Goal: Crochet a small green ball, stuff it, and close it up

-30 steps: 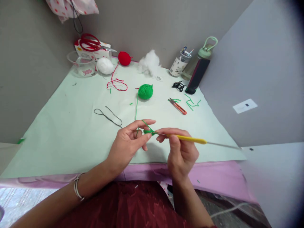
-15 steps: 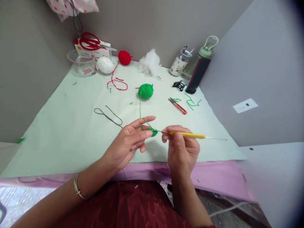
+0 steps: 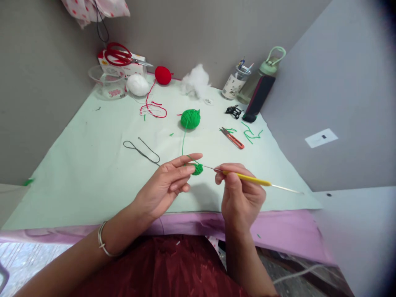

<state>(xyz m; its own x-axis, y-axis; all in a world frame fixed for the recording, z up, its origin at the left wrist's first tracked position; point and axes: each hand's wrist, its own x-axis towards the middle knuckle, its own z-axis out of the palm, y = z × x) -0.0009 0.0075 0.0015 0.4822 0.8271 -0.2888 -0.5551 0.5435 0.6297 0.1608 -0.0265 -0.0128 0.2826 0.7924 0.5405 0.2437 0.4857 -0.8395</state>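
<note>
Between the thumb and fingers of my left hand [image 3: 165, 181] is a small green crochet piece [image 3: 198, 169]. Green yarn runs over the raised index finger and back to the green yarn ball [image 3: 190, 119] on the table. My right hand [image 3: 243, 194] is closed on a crochet hook [image 3: 247, 177] with a yellow handle, held like a pen. Its thin metal tip reaches the right edge of the green piece; whether a loop is on it is too small to tell.
Orange thread snips [image 3: 232, 138] and green yarn scraps [image 3: 252, 133] lie to the right. A black cord [image 3: 140, 152] is at left. Farther back stand a red yarn ball [image 3: 163, 75], white yarn ball [image 3: 137, 85], white stuffing [image 3: 196, 81], clear tub [image 3: 107, 88], pen cup [image 3: 233, 85] and bottle [image 3: 267, 66].
My right hand has shifted slightly right and down, and the hook now slants more. The green piece has turned and risen a little, showing more of its face.
</note>
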